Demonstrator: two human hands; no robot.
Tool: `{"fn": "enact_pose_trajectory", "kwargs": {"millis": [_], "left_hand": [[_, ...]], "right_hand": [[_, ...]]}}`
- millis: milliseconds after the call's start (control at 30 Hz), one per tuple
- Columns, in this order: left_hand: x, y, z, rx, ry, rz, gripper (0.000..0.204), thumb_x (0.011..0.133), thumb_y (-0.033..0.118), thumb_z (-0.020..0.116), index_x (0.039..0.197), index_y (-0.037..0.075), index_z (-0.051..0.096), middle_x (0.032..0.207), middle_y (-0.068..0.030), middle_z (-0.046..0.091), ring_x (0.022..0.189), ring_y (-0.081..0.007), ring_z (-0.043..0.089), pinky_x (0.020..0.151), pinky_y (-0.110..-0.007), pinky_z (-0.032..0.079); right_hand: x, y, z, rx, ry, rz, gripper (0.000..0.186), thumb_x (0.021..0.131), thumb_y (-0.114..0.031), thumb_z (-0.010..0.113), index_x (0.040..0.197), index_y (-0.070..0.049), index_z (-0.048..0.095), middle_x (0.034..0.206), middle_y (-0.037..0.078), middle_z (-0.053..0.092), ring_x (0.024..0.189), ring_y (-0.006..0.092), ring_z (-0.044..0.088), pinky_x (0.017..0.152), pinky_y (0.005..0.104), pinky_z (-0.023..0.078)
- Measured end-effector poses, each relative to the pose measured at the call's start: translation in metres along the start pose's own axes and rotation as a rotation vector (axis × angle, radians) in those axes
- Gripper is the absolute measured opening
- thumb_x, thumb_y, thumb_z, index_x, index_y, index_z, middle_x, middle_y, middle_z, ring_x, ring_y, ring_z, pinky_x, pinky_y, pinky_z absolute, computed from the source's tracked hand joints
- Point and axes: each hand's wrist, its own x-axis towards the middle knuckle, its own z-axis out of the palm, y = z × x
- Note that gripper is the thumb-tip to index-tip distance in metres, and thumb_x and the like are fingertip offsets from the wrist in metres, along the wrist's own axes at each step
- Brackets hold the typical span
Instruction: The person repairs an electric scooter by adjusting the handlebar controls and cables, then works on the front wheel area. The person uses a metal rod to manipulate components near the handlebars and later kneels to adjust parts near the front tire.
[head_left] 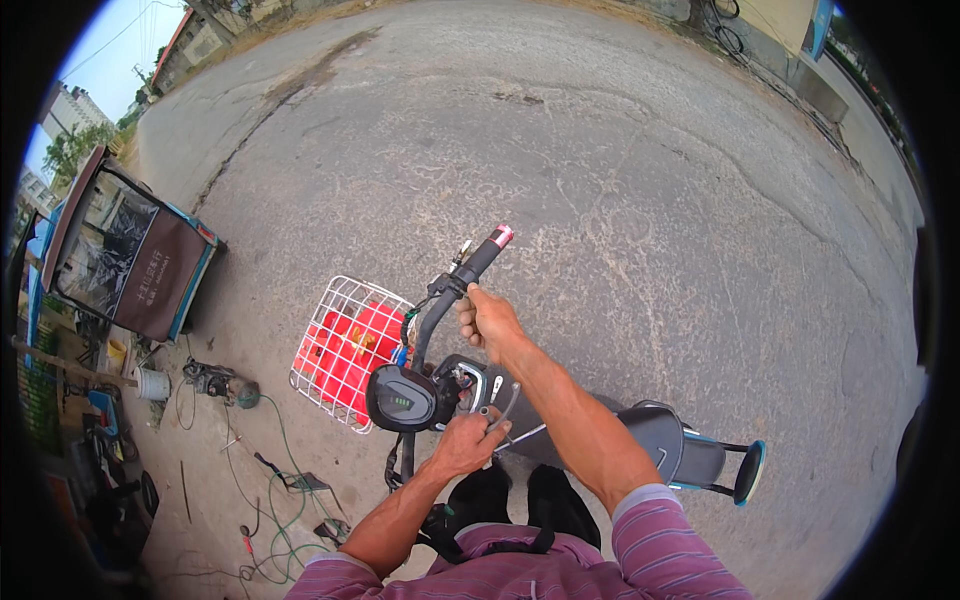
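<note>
An electric scooter stands in front of me, its handlebar (430,322) turned so that one black grip (486,254) with a pink end points away. My right hand (487,322) is closed, with thumb and forefinger pinched against the dark control housing (447,285) beside that grip. Whatever it pinches is hidden. Close to my body, my left hand (466,446) is closed around a curved grey metal lever (511,402), which sticks up past the thumb. Just beyond this hand sits the dashboard display (402,398). Loose wires show by the handlebar stem.
A white wire basket (345,300) holding a red bag (335,355) is on the scooter's front. Green hose (290,545), tools and a small machine (215,382) lie on the ground at left. A covered tricycle (150,265) stands behind them. The black seat (650,440) extends right.
</note>
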Motion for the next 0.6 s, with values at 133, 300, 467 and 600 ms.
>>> {"fn": "enact_pose_trajectory", "kwargs": {"millis": [133, 300, 467, 600], "left_hand": [[0.001, 0.002, 0.000, 0.031, -0.011, 0.005, 0.031, 0.094, 0.030, 0.057, 0.089, 0.000, 0.063, 0.069, -0.0222, 0.061, 0.072, -0.0429, 0.062, 0.065, -0.049, 0.046], [0.001, 0.003, -0.001, 0.028, -0.004, -0.017, 0.031, 0.094, 0.030, 0.057, 0.089, 0.000, 0.063, 0.069, -0.0227, 0.061, 0.073, -0.0432, 0.062, 0.065, -0.049, 0.046], [0.001, 0.007, -0.003, 0.065, -0.005, 0.011, 0.030, 0.094, 0.029, 0.057, 0.089, 0.000, 0.062, 0.070, -0.0228, 0.061, 0.073, -0.0429, 0.062, 0.066, -0.049, 0.046], [0.001, 0.007, -0.003, 0.066, 0.009, 0.008, 0.030, 0.094, 0.029, 0.057, 0.088, 0.000, 0.063, 0.069, -0.0225, 0.061, 0.073, -0.0426, 0.063, 0.066, -0.049, 0.047]], "right_hand": [[0.004, 0.006, -0.002, -0.106, 0.017, -0.165, 0.034, 0.097, -0.040, 0.056, 0.092, -0.007, 0.061, 0.071, -0.001, 0.057, 0.054, 0.0081, 0.052, 0.047, 0.0233, 0.039], [-0.005, 0.001, 0.007, -0.091, 0.098, -0.131, 0.034, 0.097, -0.039, 0.057, 0.090, -0.006, 0.061, 0.070, -0.001, 0.056, 0.053, 0.0083, 0.051, 0.046, 0.0235, 0.038], [0.002, 0.002, -0.004, 0.013, -0.023, -0.008, 0.031, 0.096, -0.037, 0.059, 0.091, -0.006, 0.061, 0.071, -0.001, 0.056, 0.054, 0.0089, 0.052, 0.046, 0.0240, 0.039], [0.006, 0.009, -0.003, -0.087, 0.030, -0.150, 0.027, 0.095, -0.032, 0.060, 0.092, -0.006, 0.060, 0.072, 0.000, 0.057, 0.056, 0.0093, 0.053, 0.048, 0.0248, 0.041]]}}
